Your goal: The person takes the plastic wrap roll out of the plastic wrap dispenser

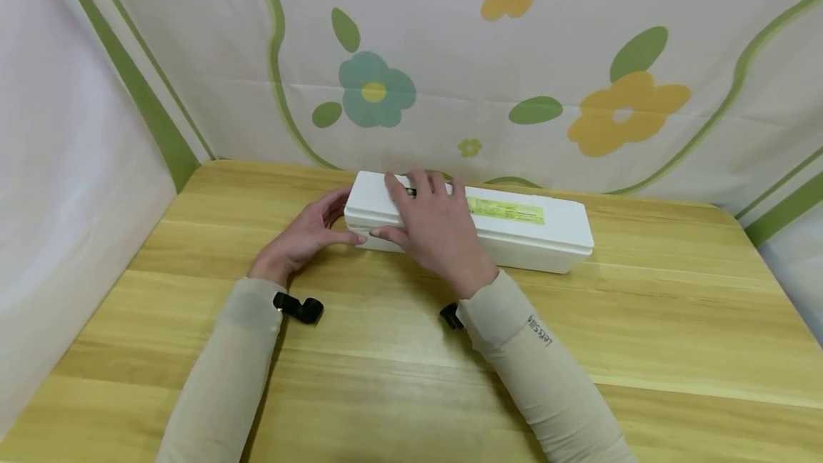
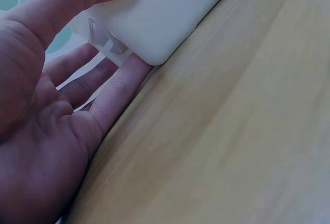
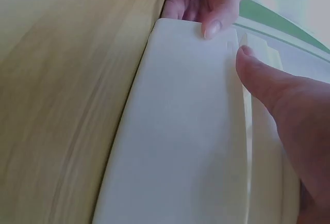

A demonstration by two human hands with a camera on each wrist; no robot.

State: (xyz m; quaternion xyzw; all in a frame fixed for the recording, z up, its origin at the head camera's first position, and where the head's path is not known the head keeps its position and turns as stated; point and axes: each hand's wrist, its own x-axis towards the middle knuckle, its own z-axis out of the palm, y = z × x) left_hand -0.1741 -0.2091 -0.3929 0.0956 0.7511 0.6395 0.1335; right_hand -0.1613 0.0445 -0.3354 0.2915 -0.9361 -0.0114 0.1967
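Observation:
A long white box (image 1: 534,252) with a white lid (image 1: 566,220) lies on the table, a yellow-green label (image 1: 514,211) along its top. My left hand (image 1: 308,233) holds the box's left end, thumb on the front wall and the other fingers round the end. In the left wrist view, a finger (image 2: 121,87) touches the bottom corner by the tabletop. Across the lid lies my right hand (image 1: 437,228), fingers over the top and thumb at the front seam. The right wrist view shows a narrow gap between lid and box body (image 3: 180,115) beside that thumb (image 3: 258,74).
The wooden table (image 1: 386,391) extends in front of the box and to both sides. Behind its back edge hangs a white curtain (image 1: 444,34) printed with flowers. Each wrist wears a small black camera mount (image 1: 302,308).

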